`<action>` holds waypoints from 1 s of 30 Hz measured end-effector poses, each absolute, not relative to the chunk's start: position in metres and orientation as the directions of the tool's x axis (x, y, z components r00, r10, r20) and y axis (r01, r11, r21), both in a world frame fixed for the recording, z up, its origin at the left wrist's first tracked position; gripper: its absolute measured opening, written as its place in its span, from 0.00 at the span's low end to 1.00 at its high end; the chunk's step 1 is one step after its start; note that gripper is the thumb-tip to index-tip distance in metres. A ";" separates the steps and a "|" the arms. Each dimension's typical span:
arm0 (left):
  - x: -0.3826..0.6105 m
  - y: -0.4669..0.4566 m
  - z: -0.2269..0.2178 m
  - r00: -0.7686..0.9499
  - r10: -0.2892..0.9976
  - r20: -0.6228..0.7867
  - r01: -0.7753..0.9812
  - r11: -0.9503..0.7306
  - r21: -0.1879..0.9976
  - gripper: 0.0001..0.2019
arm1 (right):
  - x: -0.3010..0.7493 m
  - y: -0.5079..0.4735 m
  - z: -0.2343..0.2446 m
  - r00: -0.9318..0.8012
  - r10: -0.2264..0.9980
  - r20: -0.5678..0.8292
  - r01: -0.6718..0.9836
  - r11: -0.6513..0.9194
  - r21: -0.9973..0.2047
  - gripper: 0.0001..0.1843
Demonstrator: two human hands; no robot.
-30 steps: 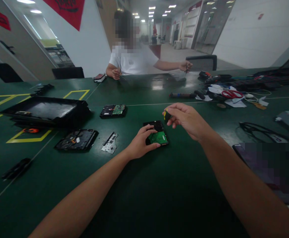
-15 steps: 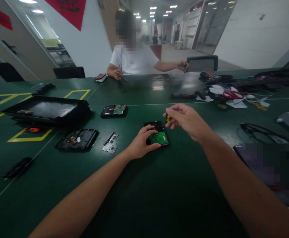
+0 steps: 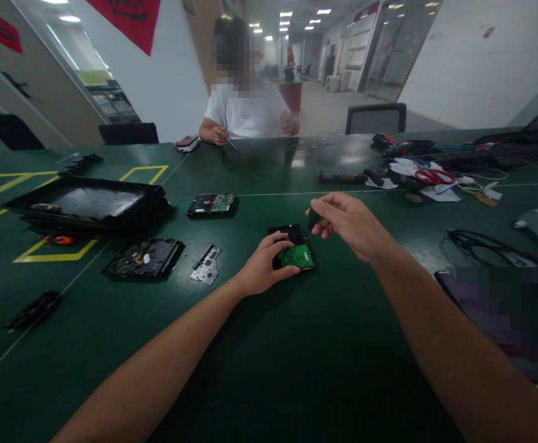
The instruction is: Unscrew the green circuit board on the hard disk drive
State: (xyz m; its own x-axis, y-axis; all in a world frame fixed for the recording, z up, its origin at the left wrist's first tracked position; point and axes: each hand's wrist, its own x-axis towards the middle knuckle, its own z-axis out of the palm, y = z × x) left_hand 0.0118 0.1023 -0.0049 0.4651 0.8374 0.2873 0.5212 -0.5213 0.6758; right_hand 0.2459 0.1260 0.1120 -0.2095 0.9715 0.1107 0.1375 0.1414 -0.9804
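A black hard drive (image 3: 292, 247) with a green circuit board facing up lies in the middle of the dark green table (image 3: 259, 369). My left hand (image 3: 262, 269) rests on its near left side, fingers curled over the board and gripping it. My right hand (image 3: 349, 224) hovers just right of and above the drive, fingers pinched on a small dark tool handle (image 3: 313, 218), most of which is hidden by the fingers.
To the left lie a second hard drive (image 3: 212, 205), a loose metal plate (image 3: 206, 266), an opened black drive case (image 3: 144, 258) and a large black tray (image 3: 87, 206). Red scissors (image 3: 430, 176), tools and cables crowd the right. A person (image 3: 245, 107) in white sits across the table.
My right hand has turned the tool handle slightly, so its yellow marks no longer show. The person opposite has pulled the outstretched arm back toward the body.
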 end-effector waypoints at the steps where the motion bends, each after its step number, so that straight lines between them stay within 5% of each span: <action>1: 0.012 0.102 -0.005 0.465 0.838 0.285 0.521 -0.519 0.678 0.29 | 0.246 0.126 0.112 -0.210 0.972 0.106 0.134 0.136 -0.982 0.13; 22: 0.012 0.102 -0.003 0.467 0.835 0.291 0.523 -0.526 0.670 0.28 | 0.246 0.126 0.113 -0.198 0.969 0.150 0.196 0.189 -0.962 0.10; 30: 0.012 0.103 -0.005 0.468 0.836 0.288 0.529 -0.526 0.666 0.29 | 0.246 0.128 0.113 -0.240 0.967 0.088 0.073 0.108 -0.991 0.14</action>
State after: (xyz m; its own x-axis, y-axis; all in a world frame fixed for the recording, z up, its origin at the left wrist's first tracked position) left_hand 0.0121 0.1028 -0.0052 0.4679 0.8357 0.2876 0.5295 -0.5257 0.6658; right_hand 0.2465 0.1281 0.1126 -0.2400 0.9668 0.0876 0.0735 0.1081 -0.9914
